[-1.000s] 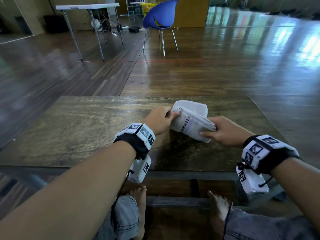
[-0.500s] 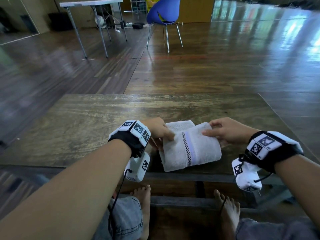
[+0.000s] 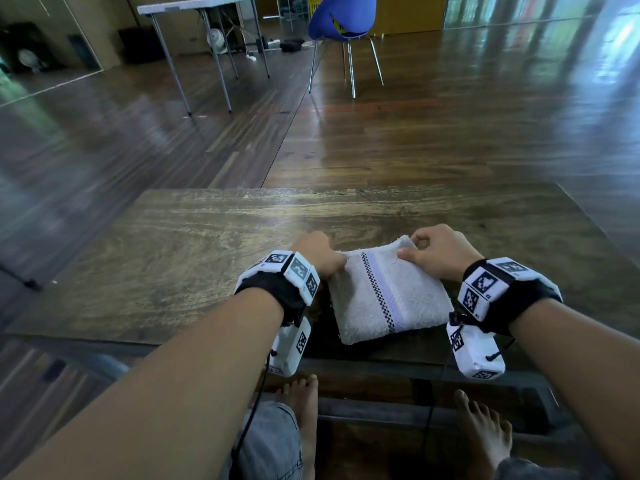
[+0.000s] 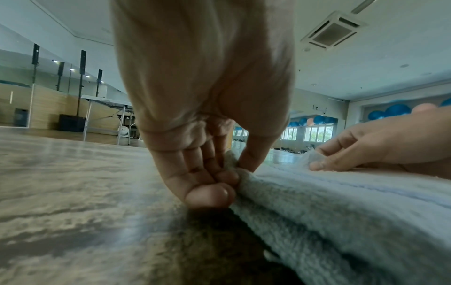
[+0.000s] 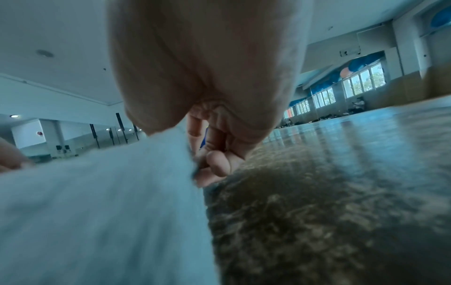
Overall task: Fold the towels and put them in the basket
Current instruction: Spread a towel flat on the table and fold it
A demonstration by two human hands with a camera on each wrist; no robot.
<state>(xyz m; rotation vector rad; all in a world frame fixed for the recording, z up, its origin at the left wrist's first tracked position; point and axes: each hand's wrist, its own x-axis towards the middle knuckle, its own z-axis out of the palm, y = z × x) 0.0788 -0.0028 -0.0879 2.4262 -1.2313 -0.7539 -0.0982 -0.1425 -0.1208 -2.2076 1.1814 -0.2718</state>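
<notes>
**Both hands gripping a folded towel on the wooden table**

On the near edge of the wooden table (image 3: 173,244), a folded white towel (image 3: 388,299) is lying flat, with a checkered band and a pale blue stripe running across its top. The left hand (image 3: 317,254) is pinching the towel's far left corner: in the left wrist view its thumb is pressing the cloth against the curled fingers (image 4: 207,185), whose tips are touching the table. The right hand (image 3: 440,251) is gripping the towel's far right corner, thumb lying on top of the cloth and fingers curling around the edge; the right wrist view is blurring here, so how deep the fingers are reaching under the towel cannot be told. That corner is lifting slightly off the table.

Both wrists are wearing black straps carrying white boxes with black-and-white square markers, and these are hanging just beside the towel's left and right sides. Beneath the table's near edge, two bare feet are resting on a lower rail.

Beyond the table's far edge, glossy wooden floor is stretching away. Well past the table, a blue chair (image 3: 341,19) on thin metal legs is standing, and to the chair's left a white folding table (image 3: 197,3) is standing with a small fan and dark items under it. No basket is showing in any view.
</notes>
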